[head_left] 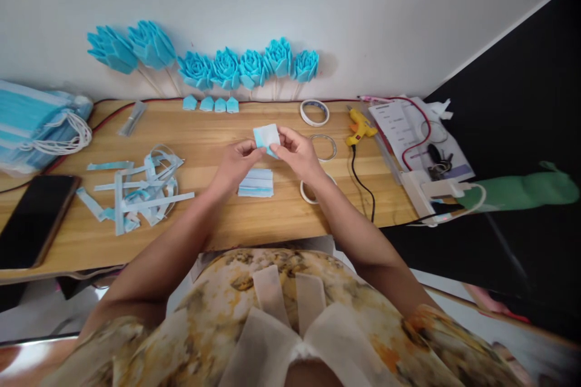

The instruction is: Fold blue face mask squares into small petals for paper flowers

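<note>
Over the middle of the table, a small square of blue and white face-mask fabric (267, 138) is pinched between both my hands. My left hand (239, 160) grips its lower left side. On the opposite side, my right hand (296, 151) has its thumb on the white face, with the fingers behind it. Just below my hands lies a piece of pleated mask fabric (256, 183). Several small folded blue pieces (207, 104) stand in a row at the back edge. Behind them, blue fabric flowers (226, 68) on sticks lean against the wall.
Mask scraps (140, 187) lie left of my arms, beside a phone (36, 221) and a stack of face masks (31, 124). To the right are tape rolls (314, 113), a yellow glue gun (361, 126) with its cord, papers (399, 124), keys (439, 160) and a power strip (418, 196).
</note>
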A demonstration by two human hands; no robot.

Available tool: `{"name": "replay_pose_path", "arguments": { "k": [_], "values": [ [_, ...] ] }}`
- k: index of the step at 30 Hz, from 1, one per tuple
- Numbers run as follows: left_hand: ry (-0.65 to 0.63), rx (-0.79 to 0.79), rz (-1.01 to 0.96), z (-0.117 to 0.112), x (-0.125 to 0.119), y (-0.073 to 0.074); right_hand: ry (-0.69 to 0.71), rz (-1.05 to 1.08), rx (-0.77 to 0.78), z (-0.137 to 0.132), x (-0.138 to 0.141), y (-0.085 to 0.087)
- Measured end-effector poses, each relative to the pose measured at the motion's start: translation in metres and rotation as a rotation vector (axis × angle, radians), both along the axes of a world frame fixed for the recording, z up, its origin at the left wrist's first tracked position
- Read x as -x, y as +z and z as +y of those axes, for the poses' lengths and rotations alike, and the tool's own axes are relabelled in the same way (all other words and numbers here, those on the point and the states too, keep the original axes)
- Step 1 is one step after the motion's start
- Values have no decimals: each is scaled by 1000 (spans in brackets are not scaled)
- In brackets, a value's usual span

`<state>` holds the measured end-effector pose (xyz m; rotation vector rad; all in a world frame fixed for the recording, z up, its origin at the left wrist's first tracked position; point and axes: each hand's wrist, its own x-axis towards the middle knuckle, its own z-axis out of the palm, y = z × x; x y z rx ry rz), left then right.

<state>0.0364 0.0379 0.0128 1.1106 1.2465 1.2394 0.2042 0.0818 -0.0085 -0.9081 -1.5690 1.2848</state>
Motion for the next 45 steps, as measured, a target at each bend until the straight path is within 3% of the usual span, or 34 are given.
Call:
{"name": "replay_pose_path", "arguments": {
  "k": [4,10,24,29,34,39,45],
  "values": [
    [63,-35,-101,2,1,-1,35,2,29,-2,2,0],
    [47,-24,-221,3,0,-7,34,-17,17,-4,2,-2],
    [57,-20,-25,-1,-1,0,-99,65,-35,0,-2,2],
    [114,-72,-121,1,0,0,25,117,121,-5,1,10],
    [76,-73,-181,2,-1,-7,108,90,164,-6,7,4],
    [41,-42,-182,2,-1,-8,49,-13,36,-3,3,2],
    [25,-30,-17,1,1,-2,-44,-254,-219,-5,-5,11]
  ]
}}
